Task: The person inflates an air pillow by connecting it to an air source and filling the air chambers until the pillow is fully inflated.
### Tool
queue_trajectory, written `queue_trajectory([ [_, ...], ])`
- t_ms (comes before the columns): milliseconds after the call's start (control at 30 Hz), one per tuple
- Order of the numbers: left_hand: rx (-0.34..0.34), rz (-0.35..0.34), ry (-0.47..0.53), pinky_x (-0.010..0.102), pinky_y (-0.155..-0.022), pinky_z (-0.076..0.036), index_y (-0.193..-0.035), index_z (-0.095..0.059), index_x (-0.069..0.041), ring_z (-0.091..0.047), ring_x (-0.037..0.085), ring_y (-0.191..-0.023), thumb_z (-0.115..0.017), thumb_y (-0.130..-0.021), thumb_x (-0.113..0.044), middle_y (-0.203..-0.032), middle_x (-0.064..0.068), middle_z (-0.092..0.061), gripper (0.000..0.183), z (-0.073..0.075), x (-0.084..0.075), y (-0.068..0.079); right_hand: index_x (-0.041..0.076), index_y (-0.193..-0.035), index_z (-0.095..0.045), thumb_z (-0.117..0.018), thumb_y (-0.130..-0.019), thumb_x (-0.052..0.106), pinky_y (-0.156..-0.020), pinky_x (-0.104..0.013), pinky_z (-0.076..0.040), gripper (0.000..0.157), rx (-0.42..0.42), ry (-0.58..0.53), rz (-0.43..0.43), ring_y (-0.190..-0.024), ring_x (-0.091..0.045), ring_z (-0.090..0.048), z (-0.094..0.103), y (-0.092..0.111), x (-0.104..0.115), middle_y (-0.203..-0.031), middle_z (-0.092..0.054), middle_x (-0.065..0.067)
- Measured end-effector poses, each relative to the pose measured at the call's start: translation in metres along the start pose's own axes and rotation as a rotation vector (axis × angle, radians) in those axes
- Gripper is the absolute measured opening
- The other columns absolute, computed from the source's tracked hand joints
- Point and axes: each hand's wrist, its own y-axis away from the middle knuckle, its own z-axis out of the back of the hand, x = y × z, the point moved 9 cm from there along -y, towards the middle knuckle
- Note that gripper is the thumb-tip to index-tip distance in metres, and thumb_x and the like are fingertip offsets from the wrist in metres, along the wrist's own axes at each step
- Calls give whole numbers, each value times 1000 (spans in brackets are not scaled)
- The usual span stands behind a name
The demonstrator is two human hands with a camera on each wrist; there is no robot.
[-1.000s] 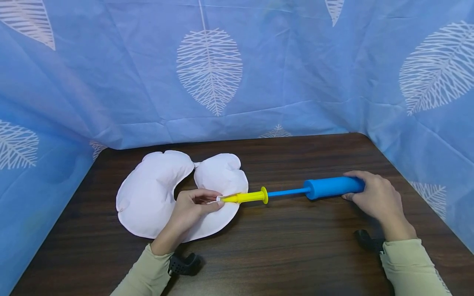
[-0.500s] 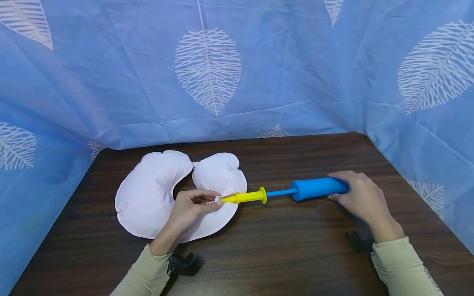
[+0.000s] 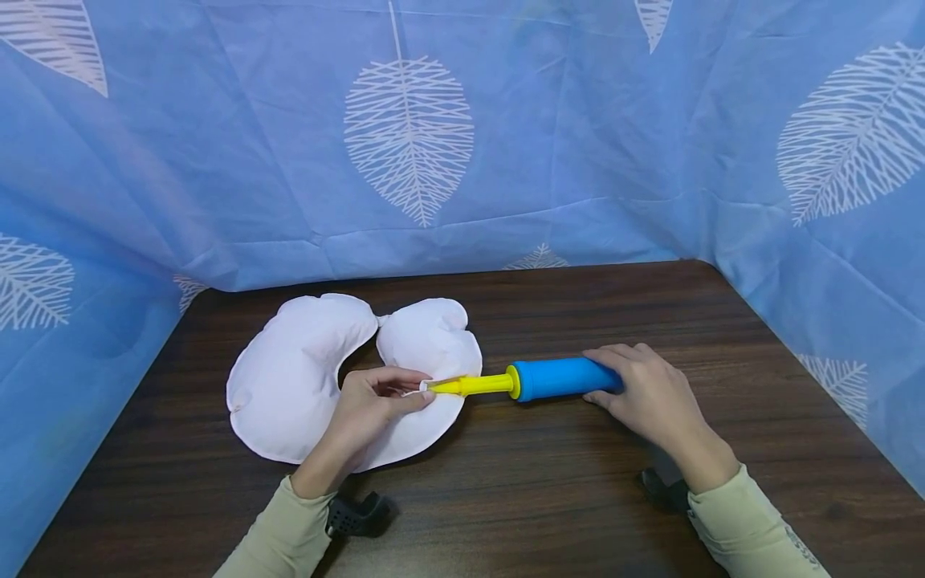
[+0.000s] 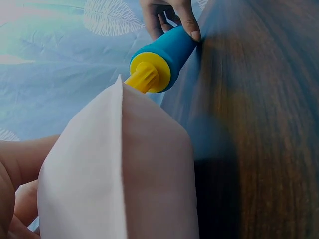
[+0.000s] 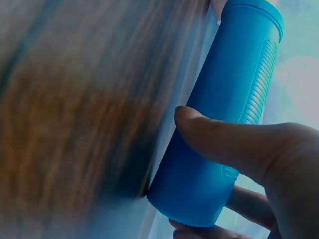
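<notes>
A white U-shaped inflatable neck pillow (image 3: 285, 385) lies puffed up on the dark wooden table. My left hand (image 3: 372, 409) pinches its small white valve (image 3: 425, 387), where the yellow nozzle (image 3: 477, 385) of a hand pump sits. The pump's blue barrel (image 3: 556, 379) is pushed right up against the yellow flange, so the blue rod is hidden. My right hand (image 3: 654, 397) grips the barrel's far end; in the right wrist view the thumb (image 5: 219, 137) lies across the blue barrel. In the left wrist view the pillow (image 4: 119, 169) covers the valve.
The dark wood-grain table (image 3: 549, 498) carries the pillow and pump. A blue cloth (image 3: 578, 120) with white leaf prints hangs behind and along both sides. Black wrist mounts (image 3: 357, 514) sit under both sleeves.
My right hand has moved left with the blue barrel, sliding it over the rod up to the yellow flange. The left hand, valve and pillow have stayed in place.
</notes>
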Motion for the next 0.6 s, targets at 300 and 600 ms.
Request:
queue_trajectory([
  [300, 19, -11, -20, 22, -82, -53, -109, -85, -6, -70, 14, -91, -89, -85, -8, -100, 8, -83, 24, 0, -1, 1, 17, -138, -74, -95, -82, 29, -82, -68, -59, 61, 7, 3, -48, -119, -46, -68, 1, 1, -10, -135, -74, -17],
  [600, 8, -10, 5, 22, -81, -52, -109, -85, -4, -69, 15, -91, -89, -85, -9, -99, 10, -82, 25, 0, -3, 1, 16, -139, -73, -93, -83, 28, -83, -72, -56, 61, 34, -15, -155, -121, -51, -65, 6, 5, -47, -139, -70, -24],
])
